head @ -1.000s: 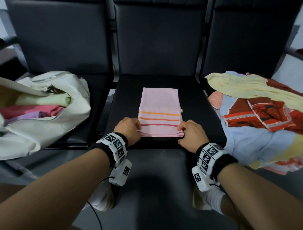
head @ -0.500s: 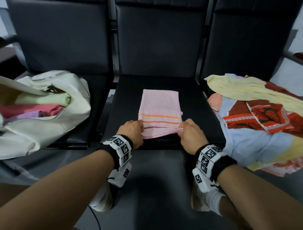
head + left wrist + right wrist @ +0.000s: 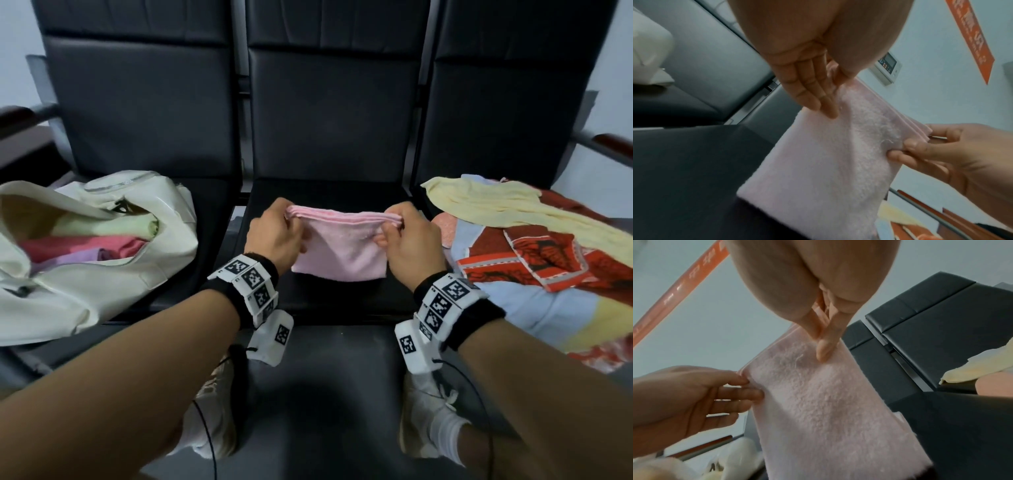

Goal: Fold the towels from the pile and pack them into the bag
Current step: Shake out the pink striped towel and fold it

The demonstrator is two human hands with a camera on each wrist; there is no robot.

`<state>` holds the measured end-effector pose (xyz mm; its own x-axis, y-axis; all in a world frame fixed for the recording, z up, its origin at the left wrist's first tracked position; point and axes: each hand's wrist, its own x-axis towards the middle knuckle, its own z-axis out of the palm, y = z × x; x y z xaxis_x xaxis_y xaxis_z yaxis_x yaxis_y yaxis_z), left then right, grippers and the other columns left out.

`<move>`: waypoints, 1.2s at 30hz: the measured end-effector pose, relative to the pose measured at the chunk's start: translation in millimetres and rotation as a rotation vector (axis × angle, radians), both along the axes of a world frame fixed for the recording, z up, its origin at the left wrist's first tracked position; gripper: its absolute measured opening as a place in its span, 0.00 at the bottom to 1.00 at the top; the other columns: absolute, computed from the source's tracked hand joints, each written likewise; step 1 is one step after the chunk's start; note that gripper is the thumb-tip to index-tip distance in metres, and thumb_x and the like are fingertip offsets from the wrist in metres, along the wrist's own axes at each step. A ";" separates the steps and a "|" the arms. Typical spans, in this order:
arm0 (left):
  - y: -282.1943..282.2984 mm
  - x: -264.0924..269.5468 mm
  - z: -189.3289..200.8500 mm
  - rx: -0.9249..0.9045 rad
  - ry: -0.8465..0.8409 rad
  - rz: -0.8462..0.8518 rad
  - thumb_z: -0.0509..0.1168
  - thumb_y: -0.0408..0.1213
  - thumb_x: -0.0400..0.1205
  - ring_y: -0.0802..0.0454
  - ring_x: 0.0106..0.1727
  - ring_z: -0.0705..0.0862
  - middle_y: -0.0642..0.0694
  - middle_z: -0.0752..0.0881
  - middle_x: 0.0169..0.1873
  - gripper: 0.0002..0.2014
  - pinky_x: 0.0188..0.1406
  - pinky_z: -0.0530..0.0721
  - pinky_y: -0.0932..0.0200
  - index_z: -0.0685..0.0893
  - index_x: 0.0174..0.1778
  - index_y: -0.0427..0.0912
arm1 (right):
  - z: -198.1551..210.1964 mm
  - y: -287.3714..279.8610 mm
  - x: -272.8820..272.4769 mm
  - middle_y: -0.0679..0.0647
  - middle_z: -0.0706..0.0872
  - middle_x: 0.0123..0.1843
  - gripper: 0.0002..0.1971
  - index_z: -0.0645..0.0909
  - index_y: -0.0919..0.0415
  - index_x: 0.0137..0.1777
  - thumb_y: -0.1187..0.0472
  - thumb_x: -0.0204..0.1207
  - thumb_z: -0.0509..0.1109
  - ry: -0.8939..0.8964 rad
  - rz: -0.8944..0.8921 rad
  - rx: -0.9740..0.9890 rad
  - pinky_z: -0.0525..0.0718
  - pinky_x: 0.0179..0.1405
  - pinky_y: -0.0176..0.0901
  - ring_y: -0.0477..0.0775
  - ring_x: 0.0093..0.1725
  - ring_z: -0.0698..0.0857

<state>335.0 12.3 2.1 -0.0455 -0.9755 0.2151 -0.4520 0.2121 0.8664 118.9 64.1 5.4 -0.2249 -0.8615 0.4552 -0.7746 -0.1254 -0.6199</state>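
We see the folded pink towel (image 3: 339, 253) held up at the centre of the head view, its lower edge hanging down to the black middle seat (image 3: 322, 192). Our left hand (image 3: 274, 236) pinches its upper left corner and our right hand (image 3: 407, 240) its upper right corner, each grip clamped on the cloth. The cream bag (image 3: 113, 274) with folded towels inside lies at the left, and the pile of towels (image 3: 534, 260) at the right.
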 end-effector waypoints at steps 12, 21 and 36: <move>26.7 -1.8 117.9 -0.276 0.319 0.005 0.60 0.38 0.91 0.48 0.27 0.89 0.44 0.91 0.31 0.11 0.24 0.82 0.62 0.82 0.49 0.36 | 125.6 28.8 2.2 0.45 0.88 0.38 0.03 0.85 0.56 0.51 0.58 0.82 0.73 -0.120 -0.047 -0.289 0.89 0.41 0.44 0.42 0.28 0.88; 25.9 -1.7 175.8 -0.289 0.312 -0.016 0.58 0.39 0.91 0.45 0.30 0.92 0.43 0.92 0.32 0.13 0.24 0.84 0.56 0.81 0.48 0.33 | 175.3 28.2 1.1 0.58 0.92 0.44 0.03 0.85 0.63 0.52 0.65 0.82 0.73 -0.378 0.093 -0.188 0.83 0.25 0.39 0.53 0.32 0.93; -66.3 6.1 57.3 0.165 0.156 -0.128 0.59 0.37 0.92 0.46 0.44 0.93 0.37 0.93 0.46 0.11 0.37 0.91 0.52 0.82 0.54 0.33 | 54.1 -84.3 -18.8 0.64 0.92 0.46 0.03 0.86 0.63 0.48 0.70 0.81 0.72 -0.568 0.113 0.220 0.90 0.40 0.38 0.55 0.44 0.94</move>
